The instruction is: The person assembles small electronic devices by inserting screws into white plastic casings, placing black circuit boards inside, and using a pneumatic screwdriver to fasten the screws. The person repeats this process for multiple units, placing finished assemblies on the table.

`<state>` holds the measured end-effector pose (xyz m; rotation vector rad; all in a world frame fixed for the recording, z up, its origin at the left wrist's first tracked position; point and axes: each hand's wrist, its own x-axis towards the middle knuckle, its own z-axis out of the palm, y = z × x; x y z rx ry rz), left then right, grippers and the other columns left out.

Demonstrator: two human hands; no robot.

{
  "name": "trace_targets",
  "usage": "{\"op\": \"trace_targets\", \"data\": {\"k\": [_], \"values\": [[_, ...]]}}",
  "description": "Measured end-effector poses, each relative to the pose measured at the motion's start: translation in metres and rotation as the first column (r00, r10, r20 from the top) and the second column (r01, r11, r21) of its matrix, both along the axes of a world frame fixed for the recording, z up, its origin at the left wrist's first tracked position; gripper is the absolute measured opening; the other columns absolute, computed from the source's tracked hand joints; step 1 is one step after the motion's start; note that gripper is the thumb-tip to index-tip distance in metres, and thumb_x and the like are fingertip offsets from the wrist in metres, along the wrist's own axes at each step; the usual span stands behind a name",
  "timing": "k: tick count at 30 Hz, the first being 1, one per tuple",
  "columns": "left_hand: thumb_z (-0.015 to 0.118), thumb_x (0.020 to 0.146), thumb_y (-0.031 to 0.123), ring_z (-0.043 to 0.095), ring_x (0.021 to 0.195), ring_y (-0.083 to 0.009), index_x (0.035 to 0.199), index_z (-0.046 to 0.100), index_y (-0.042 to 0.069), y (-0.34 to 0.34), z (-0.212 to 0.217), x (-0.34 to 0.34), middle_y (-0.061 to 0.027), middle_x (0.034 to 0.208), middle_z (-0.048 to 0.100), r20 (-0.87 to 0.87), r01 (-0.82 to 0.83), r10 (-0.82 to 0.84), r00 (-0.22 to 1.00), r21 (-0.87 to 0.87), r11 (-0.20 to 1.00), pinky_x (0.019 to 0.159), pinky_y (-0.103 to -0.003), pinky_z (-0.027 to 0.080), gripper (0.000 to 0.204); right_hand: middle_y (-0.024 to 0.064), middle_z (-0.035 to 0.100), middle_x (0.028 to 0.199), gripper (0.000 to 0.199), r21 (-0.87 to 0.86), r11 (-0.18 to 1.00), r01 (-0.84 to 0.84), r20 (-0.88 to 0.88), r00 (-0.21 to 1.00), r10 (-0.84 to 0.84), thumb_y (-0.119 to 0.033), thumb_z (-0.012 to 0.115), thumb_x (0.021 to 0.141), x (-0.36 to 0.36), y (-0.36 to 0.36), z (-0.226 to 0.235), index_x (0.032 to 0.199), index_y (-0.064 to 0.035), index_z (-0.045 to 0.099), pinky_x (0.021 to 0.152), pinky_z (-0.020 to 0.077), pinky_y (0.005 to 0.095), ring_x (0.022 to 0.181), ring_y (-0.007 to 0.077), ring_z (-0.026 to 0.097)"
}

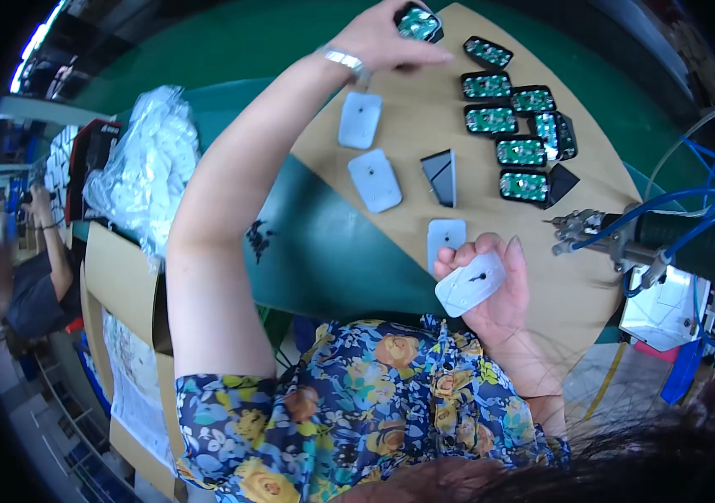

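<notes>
Lower centre: right hand point(496, 289) curls around a white oval cover point(470, 283), fingers pressed on its edges. Mid-frame: three more white covers point(374, 179) on brown cardboard sheet point(412, 134). Top centre: left hand point(387, 38) pinches a black housing with green board point(419, 23); similar housings point(492, 119) lie right of it.

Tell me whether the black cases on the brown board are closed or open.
Open. The black cases lie without covers, green circuit boards showing inside each one on the brown board.
</notes>
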<state>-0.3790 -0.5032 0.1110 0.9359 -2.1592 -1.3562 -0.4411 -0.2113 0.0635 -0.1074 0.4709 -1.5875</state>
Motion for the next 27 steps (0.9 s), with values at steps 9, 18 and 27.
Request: {"op": "trace_targets", "data": {"k": [9, 18, 27], "values": [[0.054, 0.088, 0.035, 0.058, 0.083, -0.0230, 0.126, 0.037, 0.019, 0.175, -0.040, 0.196, -0.0082, 0.102, 0.054, -0.503, 0.321, 0.534, 0.679, 0.858, 0.400, 0.076, -0.043, 0.049, 0.045, 0.0147, 0.060, 0.099, 0.037, -0.027, 1.000, -0.003, 0.042, 0.999, 0.004, -0.036, 0.047, 0.090, 0.054, -0.004, -0.007, 0.098, -0.0010, 0.055, 0.098, 0.0364, 0.0453, 0.103, 0.0307, 0.054], [0.060, 0.082, 0.006, 0.057, 0.088, -0.0157, 0.129, 0.039, 0.005, 0.216, -0.066, 0.187, -0.0080, 0.103, 0.056, -0.546, 0.000, 0.493, 0.677, 0.670, 0.742, 0.080, -0.030, 0.049, 0.051, 0.0208, 0.055, 0.107, 0.049, -0.101, 0.990, -0.102, 0.142, 0.983, 0.116, -0.046, 0.047, 0.086, 0.062, -0.032, -0.030, 0.100, 0.0010, 0.054, 0.103, 0.0248, 0.0541, 0.111, 0.0343, 0.047], [0.078, 0.064, 0.025, 0.055, 0.096, -0.0261, 0.115, 0.050, 0.002, 0.217, -0.070, 0.133, -0.0127, 0.107, 0.056, -0.249, -0.229, 0.137, 0.959, -0.389, 0.892, 0.081, -0.033, 0.046, 0.062, 0.0158, 0.050, 0.116, 0.071, 0.251, 0.968, -0.016, -0.037, 0.999, 0.026, -0.064, 0.029, 0.086, 0.070, -0.031, -0.016, 0.119, -0.0017, 0.040, 0.094, 0.0398, 0.0404, 0.107, 0.0257, 0.049]]}}
